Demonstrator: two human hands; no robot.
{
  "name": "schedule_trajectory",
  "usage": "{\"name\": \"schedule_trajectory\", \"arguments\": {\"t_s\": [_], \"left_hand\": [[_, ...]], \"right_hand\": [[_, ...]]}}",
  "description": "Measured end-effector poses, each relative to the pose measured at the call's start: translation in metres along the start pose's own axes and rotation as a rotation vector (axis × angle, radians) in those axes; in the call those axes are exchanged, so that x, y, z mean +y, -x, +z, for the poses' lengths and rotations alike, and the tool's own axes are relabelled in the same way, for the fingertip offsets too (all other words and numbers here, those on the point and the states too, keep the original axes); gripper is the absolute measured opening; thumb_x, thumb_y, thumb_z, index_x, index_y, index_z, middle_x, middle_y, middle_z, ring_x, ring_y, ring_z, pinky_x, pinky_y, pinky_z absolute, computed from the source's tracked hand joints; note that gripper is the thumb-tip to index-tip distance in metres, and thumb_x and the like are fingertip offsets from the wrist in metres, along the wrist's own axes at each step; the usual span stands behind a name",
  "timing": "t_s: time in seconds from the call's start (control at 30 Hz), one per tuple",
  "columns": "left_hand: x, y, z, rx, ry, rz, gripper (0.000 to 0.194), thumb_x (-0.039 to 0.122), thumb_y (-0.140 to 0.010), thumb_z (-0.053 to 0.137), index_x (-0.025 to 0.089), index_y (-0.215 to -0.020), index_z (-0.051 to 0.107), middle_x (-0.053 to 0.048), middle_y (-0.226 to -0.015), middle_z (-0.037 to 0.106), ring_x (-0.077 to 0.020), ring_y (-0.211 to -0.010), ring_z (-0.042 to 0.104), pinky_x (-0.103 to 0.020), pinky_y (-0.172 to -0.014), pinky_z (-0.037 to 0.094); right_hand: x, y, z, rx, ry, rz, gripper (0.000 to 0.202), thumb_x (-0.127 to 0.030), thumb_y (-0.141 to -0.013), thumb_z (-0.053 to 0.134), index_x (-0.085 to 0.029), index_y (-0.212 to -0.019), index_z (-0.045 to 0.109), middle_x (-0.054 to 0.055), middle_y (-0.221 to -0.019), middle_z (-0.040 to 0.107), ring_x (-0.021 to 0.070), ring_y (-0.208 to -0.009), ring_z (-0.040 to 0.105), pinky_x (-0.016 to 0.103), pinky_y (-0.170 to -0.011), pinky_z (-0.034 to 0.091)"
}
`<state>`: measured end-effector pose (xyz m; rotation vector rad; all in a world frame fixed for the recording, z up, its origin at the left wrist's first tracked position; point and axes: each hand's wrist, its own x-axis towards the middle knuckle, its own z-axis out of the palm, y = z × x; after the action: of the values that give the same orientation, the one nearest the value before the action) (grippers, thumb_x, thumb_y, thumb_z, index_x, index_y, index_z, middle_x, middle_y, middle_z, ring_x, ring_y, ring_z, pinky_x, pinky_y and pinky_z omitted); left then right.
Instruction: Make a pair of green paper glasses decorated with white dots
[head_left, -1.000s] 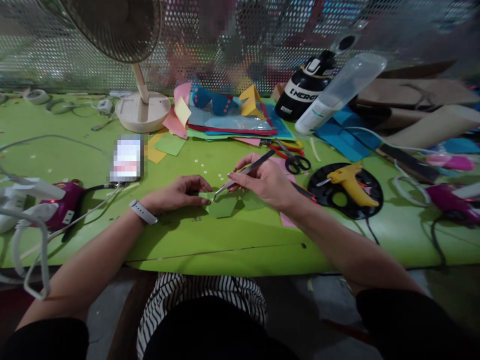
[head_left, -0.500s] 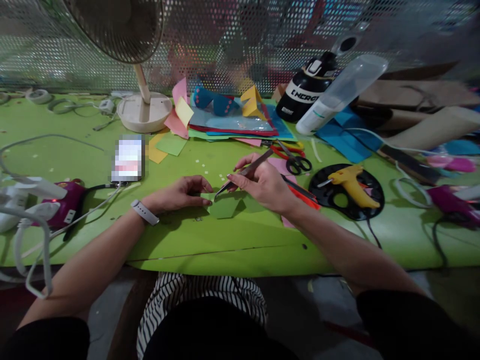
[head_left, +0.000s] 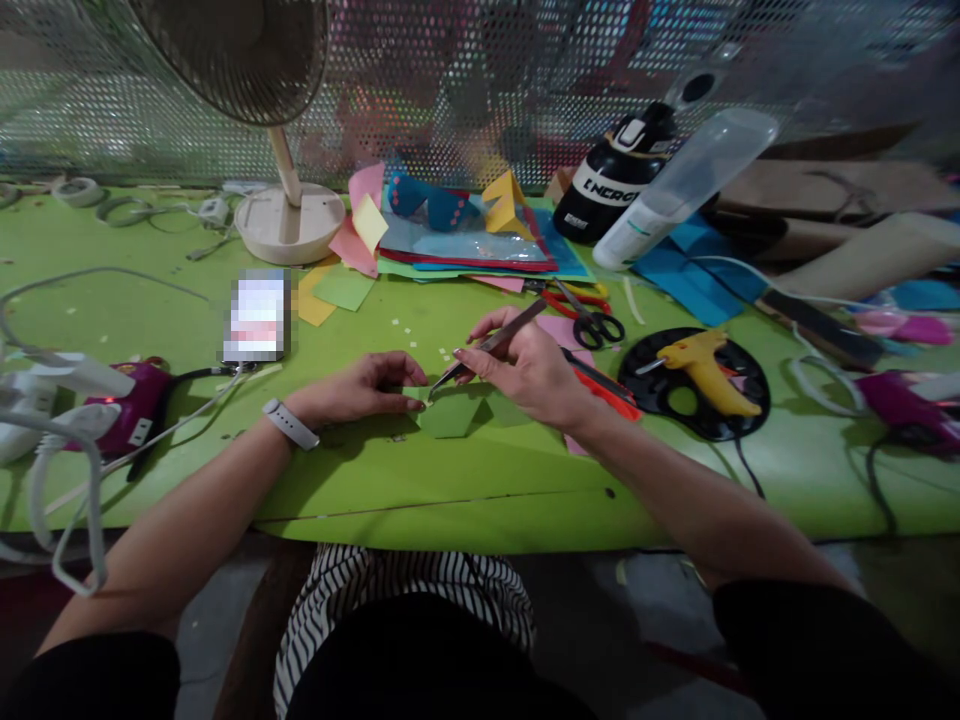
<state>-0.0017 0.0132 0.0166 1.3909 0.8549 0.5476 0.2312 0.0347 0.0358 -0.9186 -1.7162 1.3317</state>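
Note:
My right hand (head_left: 521,370) is closed around a pair of dark tweezers (head_left: 487,345), tips pointing down and left. The tips meet the left part of a green paper cutout (head_left: 450,415) just above the table, at a tiny pale bit too small to make out well. My left hand (head_left: 375,385) pinches the cutout's left edge between thumb and fingers. Several small pale paper squares (head_left: 444,354) lie scattered on the table beyond my hands.
On the right, a yellow glue gun (head_left: 705,370) lies on a black palette-shaped tray (head_left: 645,365). Scissors (head_left: 598,325) and a red-orange tool (head_left: 607,390) are near my right hand. A phone (head_left: 256,315), power strip (head_left: 124,405) and fan (head_left: 289,225) stand left. A black bottle (head_left: 600,195) is behind.
My hands, the tweezers and the green cutout stay almost where they were. A pale bit at the tweezer tips shows slightly more clearly now.

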Motion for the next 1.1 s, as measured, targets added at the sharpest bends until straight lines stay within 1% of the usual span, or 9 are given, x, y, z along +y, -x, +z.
{"name": "schedule_trajectory", "arguments": {"t_s": [0.2,0.37,0.5,0.8,1.0,1.1], "left_hand": [[0.002,0.000,0.001,0.010,-0.016,0.009,0.028,0.024,-0.077,0.075,0.016,-0.098,0.058,0.001,-0.081,0.063,-0.0093,-0.071,0.057,-0.021,-0.062,0.045],[0.001,-0.001,0.000,0.023,-0.024,0.012,0.031,0.025,-0.076,0.077,0.015,-0.099,0.059,0.001,-0.081,0.062,-0.0088,-0.070,0.055,-0.021,-0.062,0.045],[-0.001,-0.001,-0.001,0.025,0.005,0.019,0.031,0.026,-0.077,0.076,0.015,-0.100,0.058,0.002,-0.078,0.061,-0.0086,-0.068,0.055,-0.021,-0.061,0.045],[0.003,-0.001,0.000,0.047,0.021,0.005,0.029,0.021,-0.078,0.075,0.015,-0.101,0.059,0.003,-0.075,0.061,-0.0075,-0.066,0.055,-0.020,-0.059,0.043],[0.002,-0.001,0.002,0.075,0.105,-0.014,0.027,0.017,-0.078,0.075,0.015,-0.099,0.058,0.002,-0.081,0.064,-0.0078,-0.072,0.060,-0.022,-0.068,0.047],[0.001,-0.001,0.003,0.097,0.138,-0.027,0.030,0.020,-0.077,0.076,0.015,-0.101,0.058,0.002,-0.081,0.065,-0.0078,-0.071,0.061,-0.022,-0.068,0.048]], "right_hand": [[-0.001,0.000,-0.001,-0.002,0.003,-0.004,0.042,-0.046,-0.075,0.077,-0.022,-0.093,0.049,-0.001,-0.074,0.069,0.0168,-0.067,0.071,0.030,-0.061,0.060],[-0.002,0.002,-0.001,0.020,0.013,-0.034,0.042,-0.047,-0.076,0.076,-0.022,-0.094,0.048,-0.001,-0.075,0.069,0.0170,-0.066,0.071,0.030,-0.060,0.059],[-0.001,0.004,0.001,0.072,0.016,-0.056,0.042,-0.048,-0.077,0.075,-0.022,-0.096,0.047,-0.002,-0.075,0.069,0.0171,-0.067,0.071,0.030,-0.061,0.059],[-0.004,0.006,0.007,0.168,0.011,-0.069,0.042,-0.048,-0.077,0.075,-0.022,-0.094,0.048,-0.002,-0.075,0.067,0.0169,-0.065,0.071,0.030,-0.059,0.059],[-0.005,0.009,0.011,0.231,0.001,-0.080,0.042,-0.050,-0.077,0.074,-0.023,-0.095,0.047,-0.002,-0.074,0.067,0.0164,-0.063,0.070,0.029,-0.057,0.060],[-0.005,0.009,0.013,0.275,0.004,-0.112,0.041,-0.049,-0.077,0.074,-0.023,-0.094,0.047,-0.002,-0.075,0.066,0.0157,-0.061,0.070,0.028,-0.056,0.059]]}}
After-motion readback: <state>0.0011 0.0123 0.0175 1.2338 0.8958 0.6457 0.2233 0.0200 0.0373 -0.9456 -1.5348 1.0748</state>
